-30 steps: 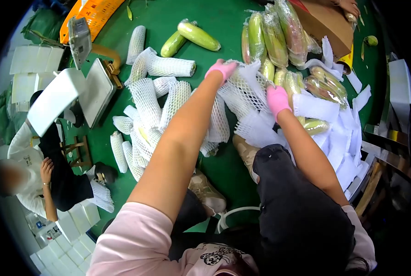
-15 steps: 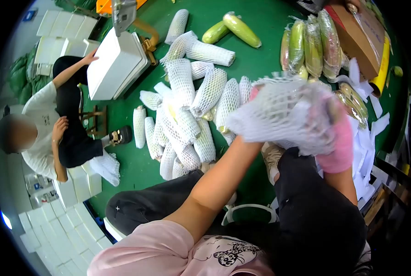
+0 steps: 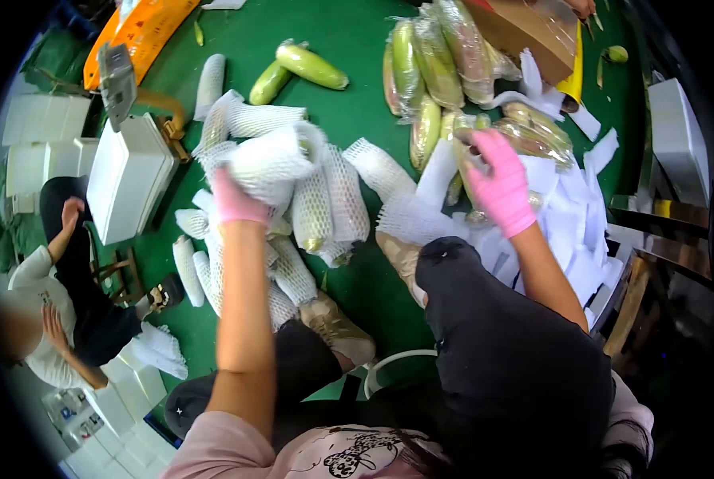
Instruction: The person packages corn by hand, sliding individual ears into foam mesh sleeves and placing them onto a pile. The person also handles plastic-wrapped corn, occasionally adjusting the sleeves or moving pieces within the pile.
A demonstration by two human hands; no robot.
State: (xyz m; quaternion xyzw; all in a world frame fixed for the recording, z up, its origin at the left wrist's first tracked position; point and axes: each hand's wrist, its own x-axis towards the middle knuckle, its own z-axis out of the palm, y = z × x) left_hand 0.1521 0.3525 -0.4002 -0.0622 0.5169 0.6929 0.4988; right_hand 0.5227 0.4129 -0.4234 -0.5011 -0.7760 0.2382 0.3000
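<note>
My left hand (image 3: 239, 198), in a pink glove, is closed on a long vegetable in a white foam net sleeve (image 3: 271, 164), on top of the pile of sleeved vegetables (image 3: 307, 214). To the right, my right hand (image 3: 499, 182), also pink-gloved, curls its fingers round a long green vegetable (image 3: 463, 164). Beside that hand lie film-wrapped green vegetables (image 3: 445, 68), some with pinkish sides. A loose white foam net sleeve (image 3: 417, 219) lies below, near my shoe.
White foam sleeves (image 3: 565, 227) are heaped at right, near a cardboard box (image 3: 525, 32). Two bare green vegetables (image 3: 313, 65) lie on the green floor. At left, a seated person (image 3: 45, 279) is near a white foam box (image 3: 129, 180) and an orange-framed scale (image 3: 145, 32).
My hands have moved apart. The left carried the net-sleeved vegetable left onto the pile; the right went to the green vegetables at right. The view has shifted to the right.
</note>
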